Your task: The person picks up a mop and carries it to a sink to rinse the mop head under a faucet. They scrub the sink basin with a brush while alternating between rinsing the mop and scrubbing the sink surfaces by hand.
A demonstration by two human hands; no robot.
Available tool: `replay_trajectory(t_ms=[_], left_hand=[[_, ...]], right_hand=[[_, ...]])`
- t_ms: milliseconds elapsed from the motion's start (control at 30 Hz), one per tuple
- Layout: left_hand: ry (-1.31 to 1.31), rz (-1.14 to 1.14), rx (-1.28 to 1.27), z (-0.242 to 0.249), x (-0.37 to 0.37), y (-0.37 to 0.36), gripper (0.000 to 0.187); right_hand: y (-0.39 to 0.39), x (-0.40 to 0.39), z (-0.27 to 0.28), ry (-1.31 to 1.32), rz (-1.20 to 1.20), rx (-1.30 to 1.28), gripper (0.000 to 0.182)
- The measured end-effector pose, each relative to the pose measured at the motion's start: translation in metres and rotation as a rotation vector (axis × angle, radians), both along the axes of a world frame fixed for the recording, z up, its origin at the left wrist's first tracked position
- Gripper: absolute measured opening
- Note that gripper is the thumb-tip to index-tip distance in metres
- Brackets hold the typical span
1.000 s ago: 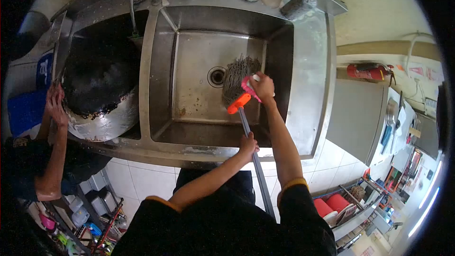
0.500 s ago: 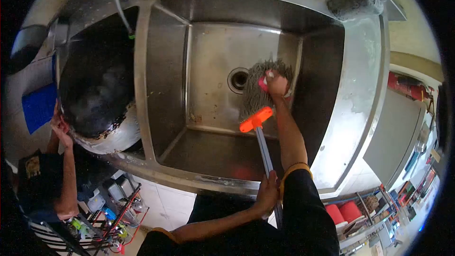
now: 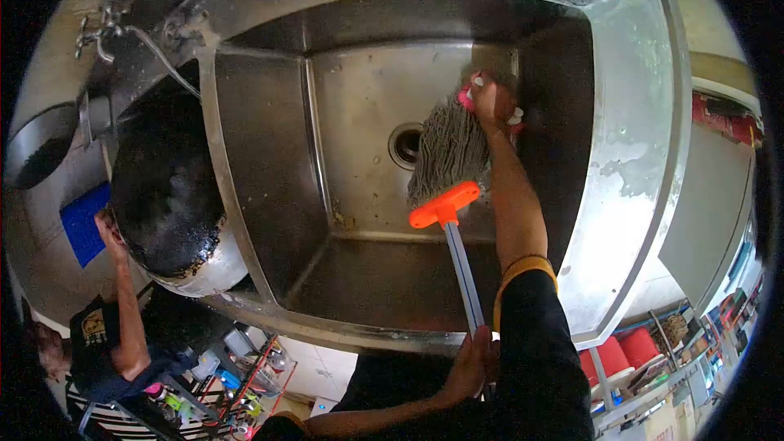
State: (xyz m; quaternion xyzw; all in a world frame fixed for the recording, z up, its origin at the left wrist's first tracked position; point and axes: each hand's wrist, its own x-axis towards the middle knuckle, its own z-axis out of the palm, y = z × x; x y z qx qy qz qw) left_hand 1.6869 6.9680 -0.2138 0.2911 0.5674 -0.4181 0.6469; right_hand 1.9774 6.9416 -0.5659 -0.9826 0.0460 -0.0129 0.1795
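Mop head (image 3: 449, 151) lies in the sink (image 3: 351, 90), its gray strands spread over the floor between the drain (image 3: 406, 147) and the right edge, its top toward the far right corner. To handle the 2 parts well, lift by the top rather than by loose strands, steady the pole (image 3: 464, 273) so its orange crossbar (image 3: 445, 206) doesn't knock the walls, and mind the strand ends beside the drain. Your right hand (image 3: 493, 104) is closed around the pink-and-white piece (image 3: 466, 99) at the top; your left hand (image 3: 469, 366) is wrapped round the pole by the near edge, how tightly I cannot tell. Nor can I tell whether crossbar and strands touch.
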Motion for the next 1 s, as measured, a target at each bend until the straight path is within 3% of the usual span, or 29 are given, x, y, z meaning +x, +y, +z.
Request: replay_trajectory(t_ms=[67, 200, 333, 400, 433, 467, 567, 667, 767, 867, 900, 967, 1000], left_hand=[[0.029, -0.052, -0.048, -0.003, 0.003, 0.004, 0.039], [-0.047, -0.087, -0.005, 0.009, 0.021, 0.011, 0.039], [0.061, 0.259, 0.018, -0.002, 0.016, -0.007, 0.04], [0.081, 0.179, -0.005, -0.008, 0.01, 0.0, 0.041], [0.092, 0.135, -0.014, -0.009, 0.009, 0.004, 0.041], [0.088, 0.145, -0.009, -0.008, 0.01, 0.005, 0.04], [0.073, 0.204, -0.029, -0.017, 0.005, 0.005, 0.037], [0.077, 0.301, -0.039, -0.022, -0.003, 0.004, 0.037], [0.146, 0.315, -0.072, -0.017, -0.007, 0.009, 0.035], [0.205, 0.164, -0.024, -0.003, 0.009, 0.01, 0.036], [0.211, 0.269, -0.119, -0.004, 0.004, 0.009, 0.037], [0.223, 0.475, -0.309, 0.0, -0.008, 0.012, 0.038], [0.105, 0.236, -0.205, 0.012, 0.016, 0.018, 0.038]], right_hand=[[-0.002, 0.018, -0.008, 0.014, -0.018, -0.1, 0.033], [-0.003, 0.025, 0.006, -0.059, -0.085, 0.238, 0.038], [-0.004, -0.014, 0.077, 0.104, -0.183, 0.641, 0.036], [-0.008, -0.052, 0.065, 0.185, 0.023, 0.268, 0.033], [-0.004, -0.068, 0.06, 0.363, 0.081, 0.114, 0.031], [0.005, -0.086, 0.066, 0.292, 0.133, 0.25, 0.03], [0.015, -0.114, 0.034, 0.233, 0.307, 0.171, 0.031], [0.019, -0.116, 0.018, 0.031, 0.21, 0.175, 0.028], [0.017, -0.097, 0.017, 0.088, 0.177, 0.16, 0.029], [0.016, -0.066, -0.005, 0.112, 0.111, 0.064, 0.03], [0.012, -0.054, -0.027, 0.061, 0.079, 0.078, 0.031], [0.007, -0.026, -0.021, 0.071, 0.106, -0.029, 0.031], [0.003, -0.018, -0.015, 0.041, 0.125, 0.002, 0.031]])
